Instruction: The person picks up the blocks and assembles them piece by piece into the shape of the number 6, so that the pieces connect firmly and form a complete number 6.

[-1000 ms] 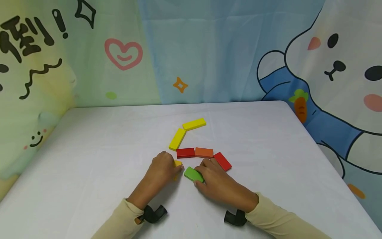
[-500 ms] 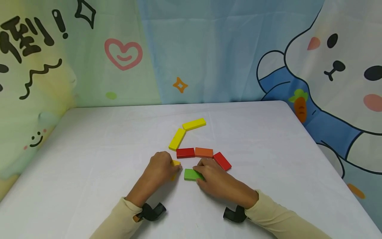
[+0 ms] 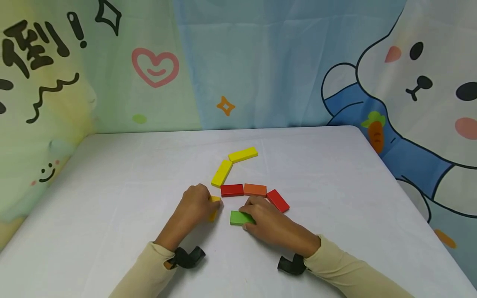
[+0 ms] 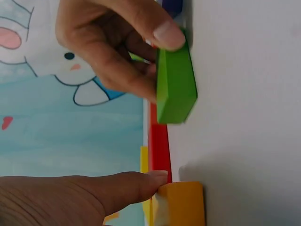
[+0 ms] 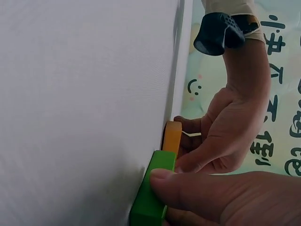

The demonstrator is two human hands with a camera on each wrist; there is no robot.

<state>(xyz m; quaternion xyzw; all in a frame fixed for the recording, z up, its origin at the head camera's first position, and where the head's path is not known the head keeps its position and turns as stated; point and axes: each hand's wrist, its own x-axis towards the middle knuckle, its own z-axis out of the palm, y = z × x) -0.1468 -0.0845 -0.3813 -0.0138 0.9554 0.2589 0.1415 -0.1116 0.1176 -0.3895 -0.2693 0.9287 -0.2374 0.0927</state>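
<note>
My left hand (image 3: 191, 207) pinches an amber-yellow block (image 3: 213, 214) on the white table; its thumb lies along the block (image 4: 186, 203) in the left wrist view. To the right, my right hand (image 3: 272, 221) grips one end of a green block (image 3: 240, 218), its thumb on the near side. A gap separates these two blocks. Just beyond them, a red block (image 3: 232, 191) and an orange block (image 3: 255, 190) lie end to end. A second red block (image 3: 278, 200) slants off to the right, partly behind my right hand. The hands cover parts of both held blocks.
Two yellow blocks, one slanting (image 3: 222, 173) and one farther back (image 3: 243, 155), form a bent line beyond the red block. Something dark blue (image 4: 173, 6) shows behind the right hand in the left wrist view. A printed cloth (image 3: 261, 66) hangs behind the table.
The green block has turned from slanting to nearly level in my right hand. My left hand has shifted left and slightly away from me with the amber-yellow block, widening the gap.
</note>
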